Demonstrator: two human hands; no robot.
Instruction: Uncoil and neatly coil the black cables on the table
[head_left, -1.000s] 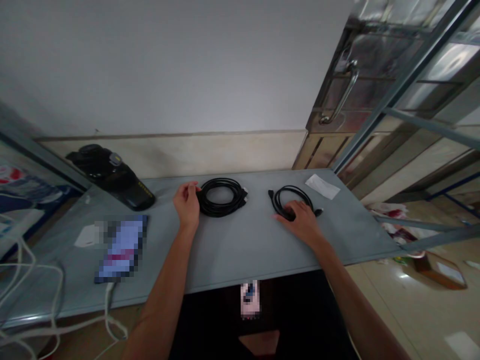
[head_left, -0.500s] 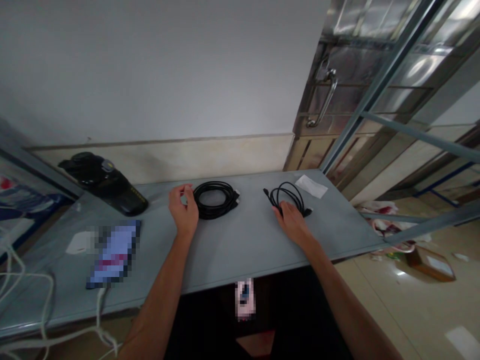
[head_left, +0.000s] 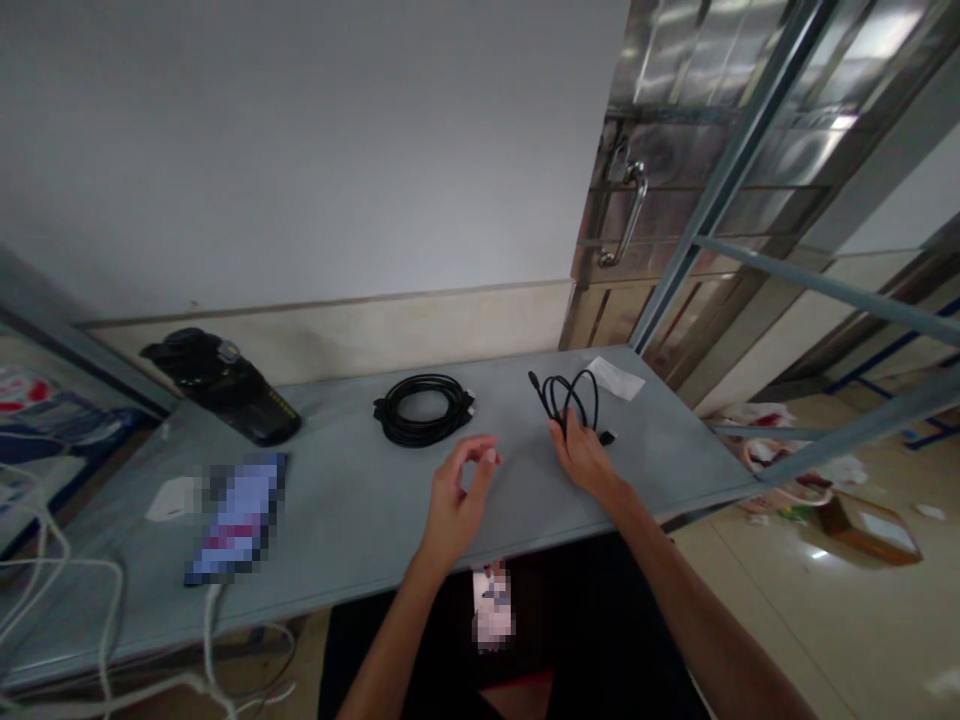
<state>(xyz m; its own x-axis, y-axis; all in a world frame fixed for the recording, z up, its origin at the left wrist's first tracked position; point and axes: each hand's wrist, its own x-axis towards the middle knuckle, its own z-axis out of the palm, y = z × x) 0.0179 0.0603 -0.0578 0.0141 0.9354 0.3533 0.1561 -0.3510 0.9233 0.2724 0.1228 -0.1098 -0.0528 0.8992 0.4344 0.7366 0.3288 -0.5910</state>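
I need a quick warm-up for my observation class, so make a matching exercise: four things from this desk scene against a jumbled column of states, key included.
Things:
1. Left hand
2. Smaller cable
3. Larger cable coil
4. Bottle

States:
A. Black, with yellow marks on its side
B. Held by the right hand
C. Coiled on the table, touched by neither hand
D. Holding nothing, fingers curled

Pairs: 1-D, 2-B, 3-C, 4-A
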